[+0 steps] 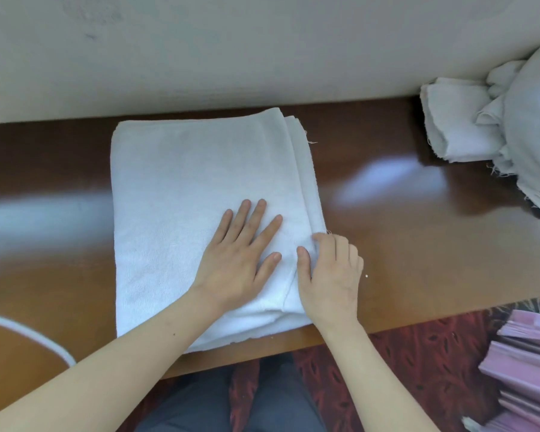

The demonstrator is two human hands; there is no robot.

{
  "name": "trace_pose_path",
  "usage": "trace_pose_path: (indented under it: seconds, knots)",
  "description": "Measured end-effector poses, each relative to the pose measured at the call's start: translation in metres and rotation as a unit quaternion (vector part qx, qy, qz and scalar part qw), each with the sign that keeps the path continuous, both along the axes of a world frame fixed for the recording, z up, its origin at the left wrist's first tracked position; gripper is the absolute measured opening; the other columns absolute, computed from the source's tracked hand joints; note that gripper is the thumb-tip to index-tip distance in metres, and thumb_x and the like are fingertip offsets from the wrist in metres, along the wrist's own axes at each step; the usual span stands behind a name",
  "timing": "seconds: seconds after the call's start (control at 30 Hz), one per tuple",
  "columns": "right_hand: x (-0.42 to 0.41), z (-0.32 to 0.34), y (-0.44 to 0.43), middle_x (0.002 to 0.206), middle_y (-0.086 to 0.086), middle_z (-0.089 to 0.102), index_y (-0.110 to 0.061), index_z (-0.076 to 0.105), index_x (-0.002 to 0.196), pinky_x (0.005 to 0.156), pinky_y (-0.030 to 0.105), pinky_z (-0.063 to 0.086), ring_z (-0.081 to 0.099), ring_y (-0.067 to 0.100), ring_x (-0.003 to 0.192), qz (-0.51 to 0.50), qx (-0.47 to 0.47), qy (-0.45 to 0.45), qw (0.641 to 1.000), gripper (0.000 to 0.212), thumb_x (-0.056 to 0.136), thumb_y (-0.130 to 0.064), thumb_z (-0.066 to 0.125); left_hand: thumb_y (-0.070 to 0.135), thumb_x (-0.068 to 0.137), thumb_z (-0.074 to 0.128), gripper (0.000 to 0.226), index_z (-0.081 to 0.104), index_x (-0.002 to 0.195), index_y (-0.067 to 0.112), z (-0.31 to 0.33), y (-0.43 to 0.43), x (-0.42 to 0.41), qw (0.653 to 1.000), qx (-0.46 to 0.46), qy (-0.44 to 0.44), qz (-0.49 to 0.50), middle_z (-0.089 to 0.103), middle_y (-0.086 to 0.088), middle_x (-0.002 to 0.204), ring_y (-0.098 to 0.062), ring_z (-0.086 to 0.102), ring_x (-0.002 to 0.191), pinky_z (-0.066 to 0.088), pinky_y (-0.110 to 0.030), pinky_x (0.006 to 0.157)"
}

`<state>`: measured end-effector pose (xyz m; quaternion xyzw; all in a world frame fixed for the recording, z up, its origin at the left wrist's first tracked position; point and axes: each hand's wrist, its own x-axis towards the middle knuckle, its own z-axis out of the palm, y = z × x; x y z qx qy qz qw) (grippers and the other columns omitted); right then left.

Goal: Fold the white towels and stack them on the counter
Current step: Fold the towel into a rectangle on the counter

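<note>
A white towel, folded into a long rectangle with several layers showing along its right edge, lies on the brown wooden counter. My left hand lies flat on the towel's near right part, fingers straight and spread. My right hand grips the towel's right edge near the front corner, thumb on top and fingers curled round the layers.
A heap of white cloths, some folded, sits at the counter's far right against the pale wall. Pink folded fabric lies low at the right over a red patterned floor. A white curved rim shows at the left edge.
</note>
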<state>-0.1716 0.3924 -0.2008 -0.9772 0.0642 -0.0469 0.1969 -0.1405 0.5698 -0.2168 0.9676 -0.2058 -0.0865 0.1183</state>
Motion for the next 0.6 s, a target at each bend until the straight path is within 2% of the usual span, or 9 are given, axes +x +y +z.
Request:
trace_pose_path:
  seconds: [0.07, 0.17, 0.23, 0.3, 0.37, 0.43, 0.53, 0.6]
  knots:
    - [-0.016, 0.004, 0.011, 0.105, 0.002, 0.062, -0.011, 0.058, 0.116, 0.078, 0.038, 0.044, 0.056, 0.025, 0.091, -0.032, -0.004, 0.014, 0.999, 0.032, 0.097, -0.037, 0.055, 0.054, 0.103, 0.012, 0.064, 0.018, 0.159, 0.024, 0.002, -0.001, 0.000, 1.000, -0.007, 0.007, 0.009, 0.004, -0.005, 0.167, -0.025, -0.004, 0.154, 0.000, -0.045, 0.124]
    - [-0.026, 0.007, 0.021, 0.109, 0.005, 0.063, -0.009, 0.055, 0.122, 0.083, 0.038, 0.046, 0.057, 0.026, 0.095, -0.098, 0.068, 0.070, 0.990, 0.042, 0.095, -0.042, 0.057, 0.057, 0.101, 0.009, 0.066, 0.015, 0.159, 0.025, 0.006, -0.004, -0.002, 0.999, -0.027, 0.027, 0.016, -0.001, -0.004, 0.167, -0.023, -0.008, 0.153, -0.005, -0.042, 0.124]
    - [-0.020, 0.009, 0.021, 0.107, 0.007, 0.058, -0.009, 0.056, 0.114, 0.081, 0.038, 0.046, 0.057, 0.028, 0.094, -0.134, 0.076, 0.082, 0.985, 0.039, 0.096, -0.043, 0.056, 0.057, 0.100, 0.006, 0.067, 0.012, 0.159, 0.026, 0.009, -0.002, -0.002, 0.999, -0.037, 0.036, 0.016, -0.005, -0.003, 0.167, -0.021, -0.010, 0.153, -0.006, -0.039, 0.124]
    - [-0.013, 0.011, 0.020, 0.103, 0.008, 0.055, -0.010, 0.055, 0.103, 0.077, 0.039, 0.046, 0.057, 0.030, 0.089, -0.128, 0.030, 0.107, 0.985, 0.031, 0.098, -0.040, 0.052, 0.056, 0.100, 0.006, 0.067, 0.015, 0.159, 0.026, 0.012, 0.003, 0.002, 0.998, -0.051, 0.029, 0.025, -0.002, -0.003, 0.167, -0.021, -0.007, 0.153, -0.003, -0.039, 0.124]
    - [-0.010, 0.014, 0.019, 0.098, 0.007, 0.060, -0.011, 0.050, 0.101, 0.074, 0.041, 0.046, 0.058, 0.030, 0.086, -0.096, 0.003, 0.132, 0.987, 0.026, 0.102, -0.037, 0.044, 0.054, 0.100, 0.007, 0.066, 0.021, 0.157, 0.024, 0.013, 0.005, 0.014, 0.997, -0.067, 0.026, 0.033, 0.005, -0.005, 0.167, -0.023, -0.001, 0.154, 0.001, -0.040, 0.125]
    - [-0.012, 0.017, 0.017, 0.085, 0.006, 0.065, -0.015, 0.039, 0.102, 0.064, 0.039, 0.045, 0.062, 0.031, 0.077, -0.064, -0.017, 0.149, 0.987, 0.026, 0.104, -0.039, 0.032, 0.051, 0.100, 0.008, 0.065, 0.029, 0.155, 0.023, 0.012, 0.002, 0.033, 0.996, -0.088, 0.021, 0.023, 0.011, -0.006, 0.166, -0.026, 0.005, 0.154, 0.006, -0.040, 0.125]
    - [-0.017, 0.018, 0.009, 0.069, 0.002, 0.064, -0.018, 0.035, 0.105, 0.053, 0.036, 0.045, 0.063, 0.031, 0.062, -0.037, -0.052, 0.108, 0.992, 0.033, 0.101, -0.046, 0.019, 0.046, 0.100, 0.010, 0.063, 0.038, 0.152, 0.023, 0.011, -0.012, 0.071, 0.993, -0.115, 0.005, -0.012, 0.018, -0.009, 0.165, -0.028, 0.011, 0.153, 0.007, -0.038, 0.123]
    - [-0.019, 0.016, 0.003, 0.054, -0.001, 0.054, -0.020, 0.036, 0.098, 0.041, 0.032, 0.037, 0.054, 0.027, 0.045, -0.027, -0.020, 0.028, 0.999, 0.027, 0.102, -0.044, 0.026, 0.044, 0.101, 0.014, 0.060, 0.045, 0.148, 0.022, 0.009, -0.023, 0.096, 0.991, -0.128, -0.017, -0.033, 0.023, -0.010, 0.163, -0.029, 0.015, 0.152, 0.011, -0.040, 0.123]
